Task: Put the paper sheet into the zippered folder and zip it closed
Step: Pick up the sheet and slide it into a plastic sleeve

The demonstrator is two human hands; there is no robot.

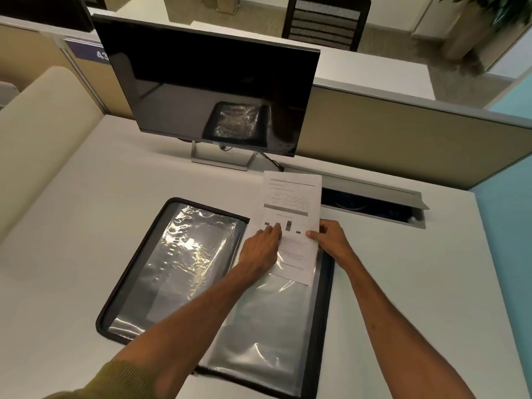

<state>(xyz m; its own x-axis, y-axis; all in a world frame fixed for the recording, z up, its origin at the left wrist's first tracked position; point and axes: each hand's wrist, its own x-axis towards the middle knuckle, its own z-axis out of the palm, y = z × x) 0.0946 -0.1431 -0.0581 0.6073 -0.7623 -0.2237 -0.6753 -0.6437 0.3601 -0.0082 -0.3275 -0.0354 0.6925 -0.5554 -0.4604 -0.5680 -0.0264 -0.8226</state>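
Note:
A black zippered folder (pixel 172 269) lies open flat on the white desk, with shiny clear plastic sleeves on both halves. A printed paper sheet (pixel 290 203) with a table and small bars sticks out past the top of the right half; its lower part sits inside the top of a clear sleeve. My left hand (pixel 260 249) rests on the sheet's lower left, fingers pressing the sleeve and paper. My right hand (pixel 328 237) pinches the sheet's right edge between thumb and fingers.
A dark monitor (pixel 207 82) on a metal stand stands just behind the folder. An open cable tray (pixel 371 203) is sunk into the desk at the right rear. A beige partition (pixel 403 133) borders the desk's back.

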